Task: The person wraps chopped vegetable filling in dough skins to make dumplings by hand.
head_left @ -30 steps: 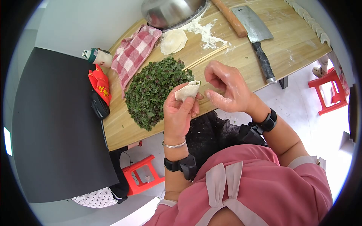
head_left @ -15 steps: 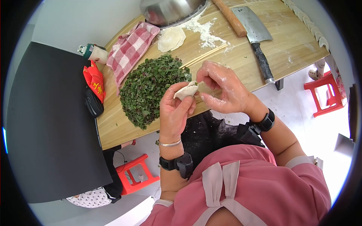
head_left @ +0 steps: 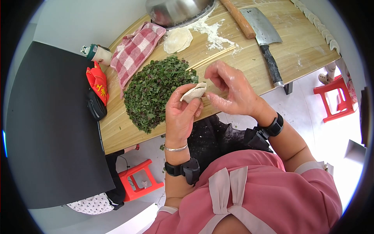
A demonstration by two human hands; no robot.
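Note:
My left hand (head_left: 180, 115) holds a dumpling (head_left: 194, 93) between thumb and fingers, its pale dough folded over with a slit still visible along the upper side. Just to the right, my floury right hand (head_left: 235, 91) is curved with thumb and forefinger apart, and nothing shows between them. Behind my left hand lies a big heap of chopped dark green leaves (head_left: 156, 91). A pair of chopsticks (head_left: 212, 58) rests against the heap's far right side. Flat dough wrappers (head_left: 178, 40) lie beyond it.
A cleaver (head_left: 265, 33) and a rolling pin (head_left: 239, 19) lie at the right on the wooden table (head_left: 304, 46). Finished dumplings (head_left: 321, 27) line the far right edge. At the back are a steel bowl (head_left: 177, 11), flour (head_left: 212, 33) and a checked cloth (head_left: 138, 48).
The dumpling in my left hand has turned slightly and its dough edges sit closer together. My right hand's fingers have lifted a little, with a wider gap from thumb to forefinger.

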